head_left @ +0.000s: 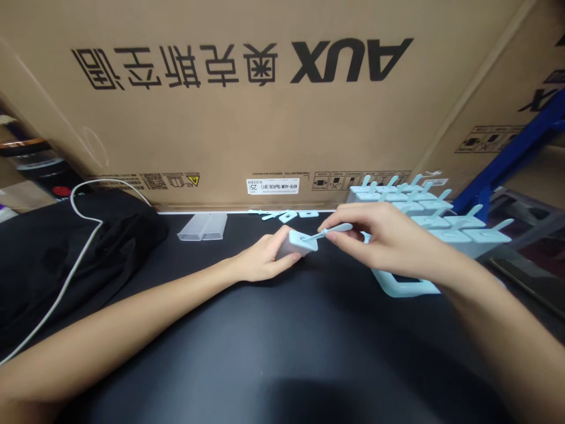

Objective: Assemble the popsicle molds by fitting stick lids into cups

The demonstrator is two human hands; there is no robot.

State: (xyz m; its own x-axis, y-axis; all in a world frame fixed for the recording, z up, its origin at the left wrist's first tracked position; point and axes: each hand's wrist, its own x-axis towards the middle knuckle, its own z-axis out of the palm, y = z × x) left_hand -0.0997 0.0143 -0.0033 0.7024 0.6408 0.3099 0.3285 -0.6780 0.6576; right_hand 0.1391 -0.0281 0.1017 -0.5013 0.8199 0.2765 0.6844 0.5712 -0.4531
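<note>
Near the middle, my left hand point(265, 257) is closed around a small translucent container with a light blue lid point(303, 240). My right hand point(375, 232) pinches a light blue stick point(339, 229) with a flat rounded end. The stick's thin tip meets the opening in the lid. Behind my hands lie loose light blue sticks point(269, 214) and small lids point(308, 214). Two clear containers without lids point(203, 227) lie side by side at the back left. To the right, several lidded containers point(457, 236) with sticks standing up sit in rows by a light blue frame point(404, 288).
A large cardboard box point(212, 129) stands along the back edge of the black table point(273, 353). Black cloth point(110, 235) and a white cable point(83, 250) lie at left. A blue metal post point(507, 159) rises at right.
</note>
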